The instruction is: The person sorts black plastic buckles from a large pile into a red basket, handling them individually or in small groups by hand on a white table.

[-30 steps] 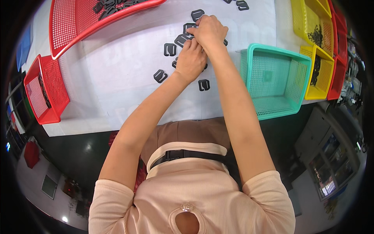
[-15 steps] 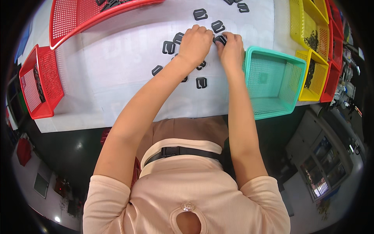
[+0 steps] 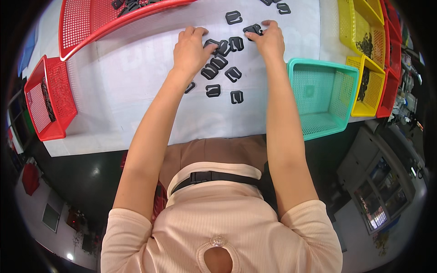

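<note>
Black buckles (image 3: 219,62): loose on the white tabletop (image 3: 114,100), most of them in an uneven group between the two hands; several near its middle touch or overlap, others lie singly; two rest on the side closer to the person, a few more toward the far edge of view.
Left hand (image 3: 189,51): palm down at the left of the group; the thumb stands well apart from the fingers, leaving a wide gap; its tip meets a buckle in this view, though I see no grip; one buckle peeps out, partly hidden, beside the left forearm.
Right hand (image 3: 271,44): over the group's right side; thumb and forefinger curve about a buckle (image 3: 253,30); the thumb touches it from where I stand, but I cannot tell whether the fingers pinch it.
Teal basket (image 3: 323,64): to the right of the right forearm, near the table's front edge; mesh-walled, open at the top.
Red baskets: a large one (image 3: 100,40) at upper left, holding more dark buckles; a smaller one (image 3: 66,109) at the left, tilted, with dark pieces inside.
Yellow baskets (image 3: 373,93): beyond the teal one on the right; small dark pieces inside them.
</note>
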Motion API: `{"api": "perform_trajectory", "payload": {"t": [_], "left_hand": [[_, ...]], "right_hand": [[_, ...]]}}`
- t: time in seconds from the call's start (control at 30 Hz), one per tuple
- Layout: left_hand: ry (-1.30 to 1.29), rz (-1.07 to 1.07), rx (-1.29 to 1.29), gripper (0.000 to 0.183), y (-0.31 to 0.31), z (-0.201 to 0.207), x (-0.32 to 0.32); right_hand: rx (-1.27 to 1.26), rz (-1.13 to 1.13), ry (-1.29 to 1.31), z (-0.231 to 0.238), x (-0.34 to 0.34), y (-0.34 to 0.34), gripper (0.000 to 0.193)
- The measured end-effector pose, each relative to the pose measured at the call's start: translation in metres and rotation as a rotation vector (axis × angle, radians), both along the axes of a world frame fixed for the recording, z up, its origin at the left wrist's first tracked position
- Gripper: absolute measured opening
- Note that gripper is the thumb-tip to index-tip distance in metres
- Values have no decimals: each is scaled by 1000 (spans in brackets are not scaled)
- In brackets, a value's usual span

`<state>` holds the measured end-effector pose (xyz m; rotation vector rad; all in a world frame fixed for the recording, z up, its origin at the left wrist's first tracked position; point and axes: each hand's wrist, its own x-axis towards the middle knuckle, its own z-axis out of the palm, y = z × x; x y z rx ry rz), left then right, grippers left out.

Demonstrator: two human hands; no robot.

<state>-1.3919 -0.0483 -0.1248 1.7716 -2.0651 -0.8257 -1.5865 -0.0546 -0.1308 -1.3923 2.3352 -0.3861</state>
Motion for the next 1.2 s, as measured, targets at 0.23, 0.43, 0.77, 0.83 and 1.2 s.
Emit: {"api": "perform_trajectory", "payload": {"t": [0.23,0.43,0.77,0.83,1.2], "left_hand": [[-28,-117,36,35,4,1,11],[69,-189,69,28,-2,-1,10],[149,-145,95,17,5,33,20],[239,-67,-64,16,-1,68,27],[215,182,-502,21,-23,92,68]], "right_hand": [[235,153,-289,19,3,-7,48],[134,445,-53,15,19,12,46],[156,589,-121,21,49,16,49],[161,586,-97,24,51,14,47],[-110,322,-414,55,61,2,30]]}}
